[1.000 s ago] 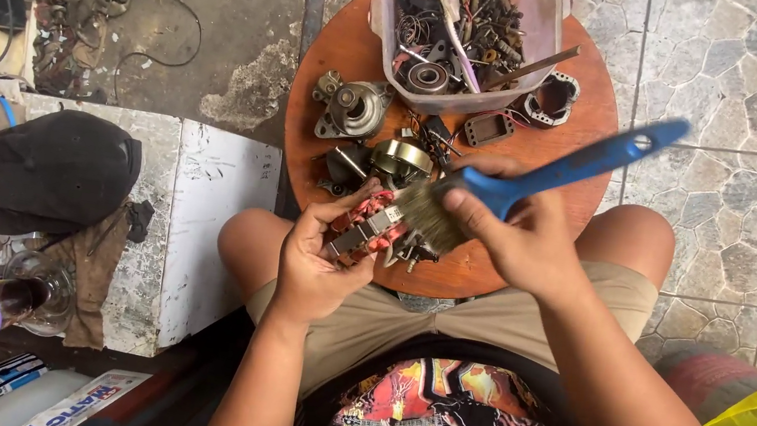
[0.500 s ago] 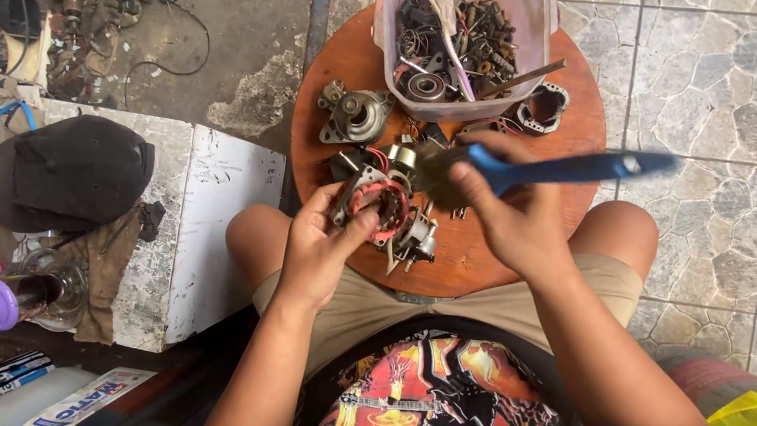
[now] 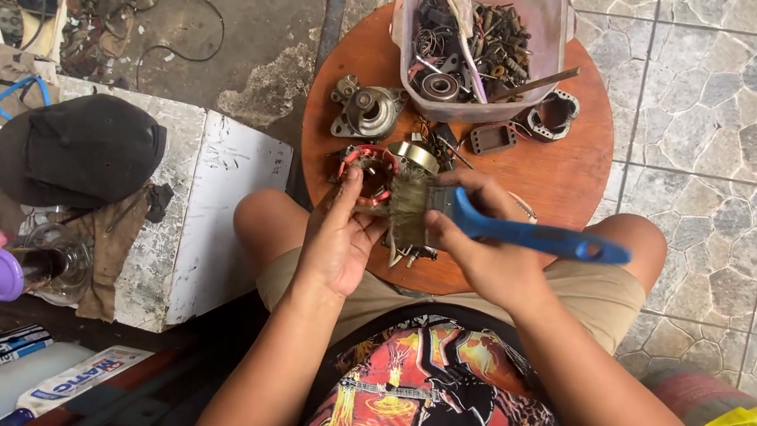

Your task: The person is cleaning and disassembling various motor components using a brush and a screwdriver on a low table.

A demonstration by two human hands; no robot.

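Stator coil [image 3: 368,173] with red windings sits pinched in the left hand [image 3: 337,235] over the round table [image 3: 557,170]. Bristles meet it from the right; the blue paintbrush [image 3: 522,234], clenched in the right hand [image 3: 484,250], lies horizontal.

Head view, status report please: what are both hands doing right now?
Left hand grips motor part. Right hand holds blue-handled brush, bristles on part. Loose parts crowd round table.

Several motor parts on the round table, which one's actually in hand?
The red-wound coil part, gripped by the left hand and brushed by the blue-handled brush in the right hand. The grey housing lies untouched.
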